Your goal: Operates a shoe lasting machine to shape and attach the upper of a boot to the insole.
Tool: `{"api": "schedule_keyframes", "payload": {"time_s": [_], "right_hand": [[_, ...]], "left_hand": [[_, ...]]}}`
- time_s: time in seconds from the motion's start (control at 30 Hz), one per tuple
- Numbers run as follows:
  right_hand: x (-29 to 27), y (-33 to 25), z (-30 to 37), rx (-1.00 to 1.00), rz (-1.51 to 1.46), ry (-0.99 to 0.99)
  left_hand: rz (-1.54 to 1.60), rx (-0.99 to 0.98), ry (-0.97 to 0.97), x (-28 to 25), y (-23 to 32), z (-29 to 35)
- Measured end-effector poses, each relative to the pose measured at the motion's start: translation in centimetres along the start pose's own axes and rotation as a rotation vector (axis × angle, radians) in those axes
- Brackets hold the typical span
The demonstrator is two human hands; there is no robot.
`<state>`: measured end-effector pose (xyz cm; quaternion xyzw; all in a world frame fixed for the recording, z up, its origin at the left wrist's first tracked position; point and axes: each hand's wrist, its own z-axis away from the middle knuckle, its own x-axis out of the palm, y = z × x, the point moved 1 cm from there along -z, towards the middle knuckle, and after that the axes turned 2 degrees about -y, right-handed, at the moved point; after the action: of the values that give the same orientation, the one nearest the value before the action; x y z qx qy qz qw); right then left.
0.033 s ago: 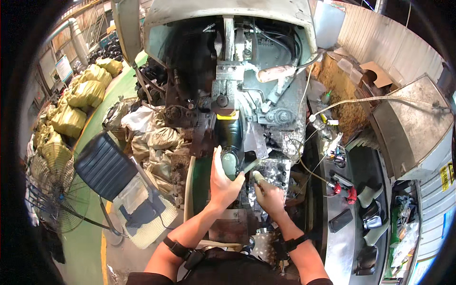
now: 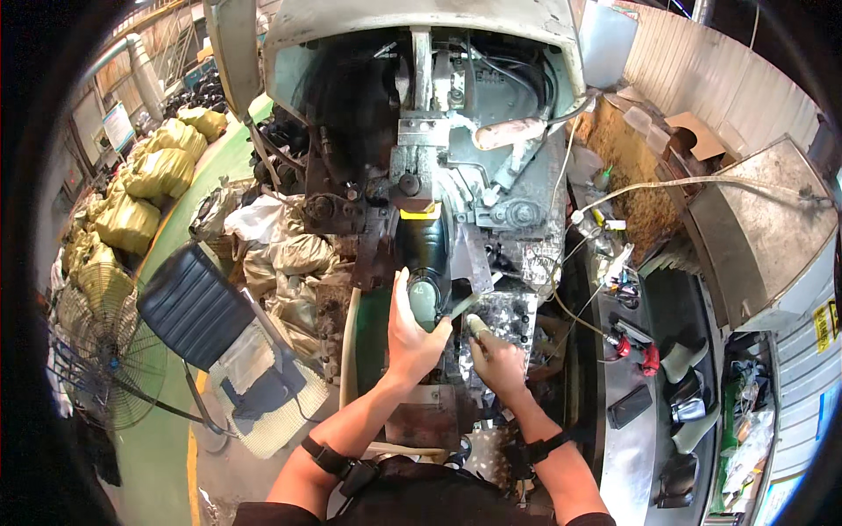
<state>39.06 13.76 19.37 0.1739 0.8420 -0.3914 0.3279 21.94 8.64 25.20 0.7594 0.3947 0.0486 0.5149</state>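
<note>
Boot-shaped black workpiece point(image 2: 427, 254) sits upright on the machine point(image 2: 456, 175) at scene centre, its pale sole end point(image 2: 422, 298) facing the person, a yellow part point(image 2: 419, 211) just beyond its far end.

Far left: yellow sacks point(image 2: 145, 188) are piled along the green floor point(image 2: 167, 456), with a wire fan point(image 2: 105, 342) nearer. Right of the fan stands a black ribbed chair point(image 2: 189, 302) with cloth lying on its seat. Crumpled grey bags point(image 2: 281, 250) lie between the chair and the machine.

Centre: the left hand point(image 2: 412, 337) reaches up from the near edge, fingers wrapped onto the pale sole end, thumb extended along its left side; the grip is closed on the workpiece. Just to the right, the right hand point(image 2: 495, 359) is closed around a thin tool point(image 2: 463, 305), whose tip angles left toward the sole end. Both wrists carry dark straps.

Right: a white cable point(image 2: 684, 184) runs across above a grey metal cabinet point(image 2: 759, 237). Near the cabinet, a bench point(image 2: 631, 438) holds red-handled tools point(image 2: 636, 351) and dark boot forms point(image 2: 684, 359).
</note>
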Motion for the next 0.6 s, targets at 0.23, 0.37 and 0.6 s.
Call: {"api": "schedule_keyframes", "payload": {"time_s": [0.23,0.37,0.6], "right_hand": [[0.08,0.36,0.08,0.007,-0.041,-0.001],[-0.01,0.43,0.10,0.070,-0.055,-0.069],[0.10,0.52,0.18,0.073,-0.098,-0.026]], "left_hand": [[0.047,-0.077,-0.032,-0.06,0.35,-0.20],[-0.021,-0.026,0.013,-0.02,-0.05,0.07],[0.090,-0.154,-0.055,-0.30,0.62,0.18]]}}
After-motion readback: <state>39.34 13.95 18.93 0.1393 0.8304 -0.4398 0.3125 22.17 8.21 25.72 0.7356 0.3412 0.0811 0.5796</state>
